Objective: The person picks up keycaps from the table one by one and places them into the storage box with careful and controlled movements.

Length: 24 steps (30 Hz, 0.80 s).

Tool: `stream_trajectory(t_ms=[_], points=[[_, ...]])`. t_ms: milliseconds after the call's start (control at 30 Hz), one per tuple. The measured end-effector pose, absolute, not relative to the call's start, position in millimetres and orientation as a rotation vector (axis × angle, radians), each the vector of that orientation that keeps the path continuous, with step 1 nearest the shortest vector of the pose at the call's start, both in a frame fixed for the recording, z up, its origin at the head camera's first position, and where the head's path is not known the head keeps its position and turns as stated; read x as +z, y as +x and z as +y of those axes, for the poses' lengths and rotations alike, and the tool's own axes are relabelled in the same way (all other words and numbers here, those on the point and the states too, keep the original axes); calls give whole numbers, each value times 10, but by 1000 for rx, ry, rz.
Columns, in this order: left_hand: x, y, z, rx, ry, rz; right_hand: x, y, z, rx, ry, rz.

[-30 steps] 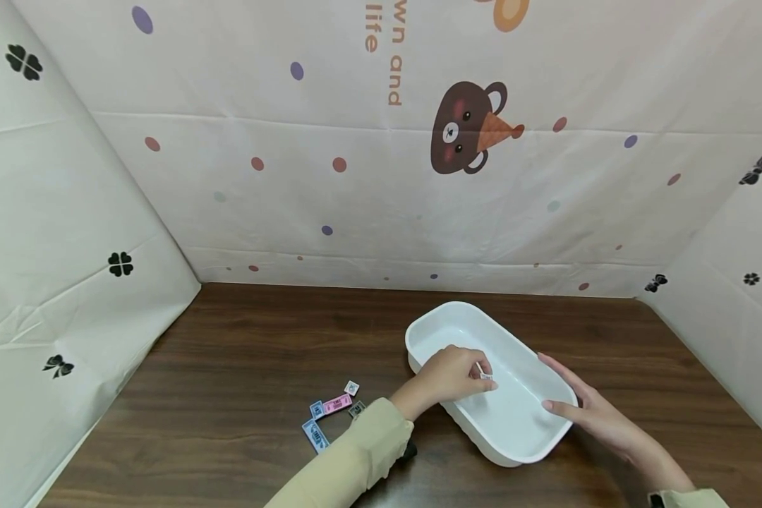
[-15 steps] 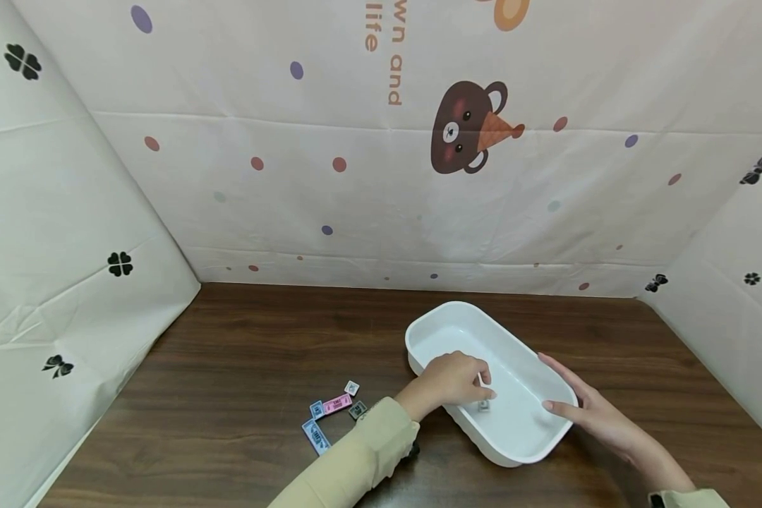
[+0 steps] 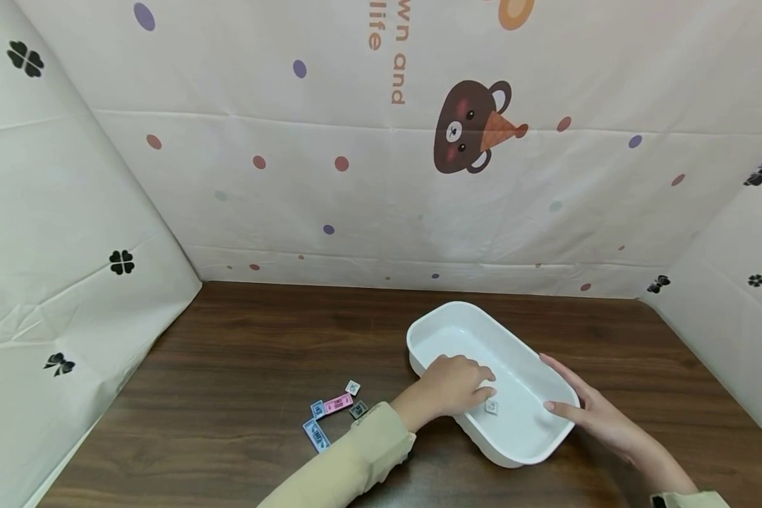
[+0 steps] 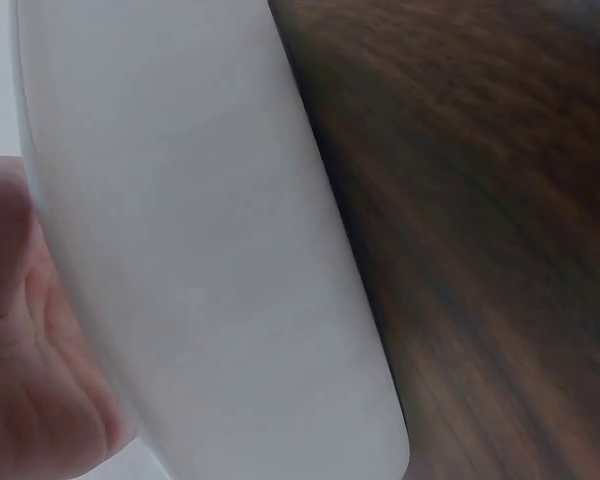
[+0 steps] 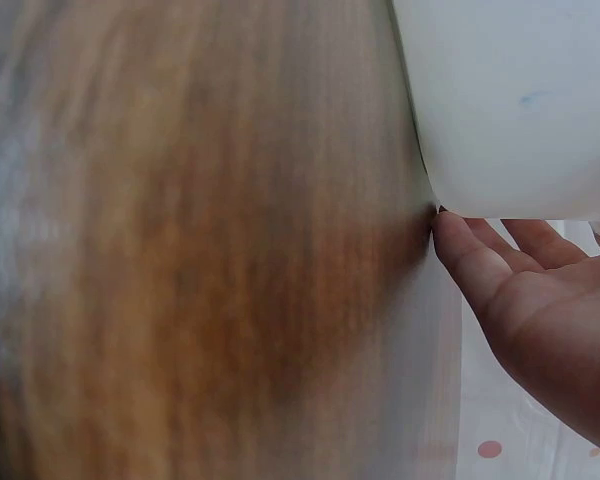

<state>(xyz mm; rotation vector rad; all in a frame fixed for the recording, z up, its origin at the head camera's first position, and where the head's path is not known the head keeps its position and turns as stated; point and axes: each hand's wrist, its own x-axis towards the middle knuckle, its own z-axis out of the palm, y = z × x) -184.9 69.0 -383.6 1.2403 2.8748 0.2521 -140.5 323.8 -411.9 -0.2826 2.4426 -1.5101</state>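
A white plastic tray [image 3: 514, 430] with rounded corners sits at an angle on the table. My left hand [image 3: 451, 384] reaches over its near side, with fingers apart and bent, holding nothing that shows. Just beside the thumb, a small white cube [image 3: 492, 407] with a printed pattern lies on the tray floor. At the tray's right end my right hand [image 3: 587, 410] grips the wall, thumb over the rim and fingers along the outside. In the right wrist view its fingers [image 5: 470, 250] meet the outer wall low down.
Left of the tray lie small printed blocks: a pink bar [image 3: 339, 403], a blue bar [image 3: 316, 435], a blue cube [image 3: 317, 409], a white cube [image 3: 352, 388] and a dark cube [image 3: 358, 409]. A printed white cloth [image 3: 279, 204] hangs behind the brown table [image 3: 260, 339].
My left hand has let go of the small white cube, which now rests on the tray floor, and has drawn slightly back and left. The right hand stays on the tray.
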Motion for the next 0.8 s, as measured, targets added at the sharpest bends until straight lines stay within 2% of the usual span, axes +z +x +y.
stream_trajectory(t_ms=[200,800], points=[[-3842,-1755,587,226,1349,2905,-4116,-1407,3244,-1514,-293,2433],[-3755,-1550,308,121,1404,2931,-4113,-1395,3235,-1491,-290,2473]])
